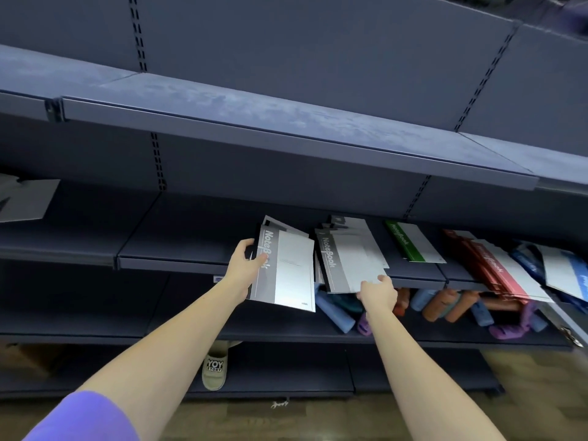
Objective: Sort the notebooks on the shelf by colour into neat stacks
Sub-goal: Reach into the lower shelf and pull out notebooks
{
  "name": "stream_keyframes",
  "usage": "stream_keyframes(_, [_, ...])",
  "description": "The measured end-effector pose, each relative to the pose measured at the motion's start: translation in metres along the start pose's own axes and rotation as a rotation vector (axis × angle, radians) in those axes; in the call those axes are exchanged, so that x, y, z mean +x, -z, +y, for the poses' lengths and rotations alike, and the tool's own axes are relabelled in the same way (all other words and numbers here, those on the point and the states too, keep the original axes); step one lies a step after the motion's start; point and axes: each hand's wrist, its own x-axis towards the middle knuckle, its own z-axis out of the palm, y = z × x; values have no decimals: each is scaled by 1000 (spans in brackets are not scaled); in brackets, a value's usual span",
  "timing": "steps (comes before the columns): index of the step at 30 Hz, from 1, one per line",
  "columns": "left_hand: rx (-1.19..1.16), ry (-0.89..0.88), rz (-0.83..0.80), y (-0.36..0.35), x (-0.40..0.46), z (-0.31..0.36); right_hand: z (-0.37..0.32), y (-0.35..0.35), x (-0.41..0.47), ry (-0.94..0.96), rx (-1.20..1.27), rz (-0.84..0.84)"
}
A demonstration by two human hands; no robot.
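Nearest: left hand [242, 265] pinches a grey notebook [286, 270] by its spine edge, thumb on the cover, fingers curled behind; the book is lifted & tilted, its lower half hanging off the shelf [178, 262] front. Right hand [378, 292] grips the near corner of the grey stack [348, 259] just right of that, fingers curled over the edge, thumb side hidden, so can't tell how firm. That stack sits on the shelf, fanned & skewed, a few covers poking out behind. Further right of the grips: green notebook [410, 241] lying alone, then red notebooks [491, 265] in a slanted pile overhanging the edge, then blue notebooks [563, 268] loose at the far end. Below the hands, lower shelf w/ rolled pouches [445, 308]; a slipper [214, 370] on the floor level. Progress, my read: colours already roughly grouped, greys prob. being merged now. Left to do: square up greys, straighten red & blue piles, pull them back from the edge.
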Motion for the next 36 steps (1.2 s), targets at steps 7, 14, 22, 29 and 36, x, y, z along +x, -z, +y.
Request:
stream_keyframes(7, [-14,-19,-34,-47,-8,4,-18,6,-40,229,9,-317])
stream_keyframes(14, [-72,43,29,-83,-19,9,-17,23,-4,186,73,-397])
stream_keyframes(22, [-5,24,117,-118,-34,20,-13,49,54,305,-61,-297])
stream_keyframes(29, [37,-29,285,-116,-47,25,-10,59,95,335,-279,-281])
stream_keyframes(36, [2,-10,297,-123,-53,26,-4,63,93,413,-90,-372])
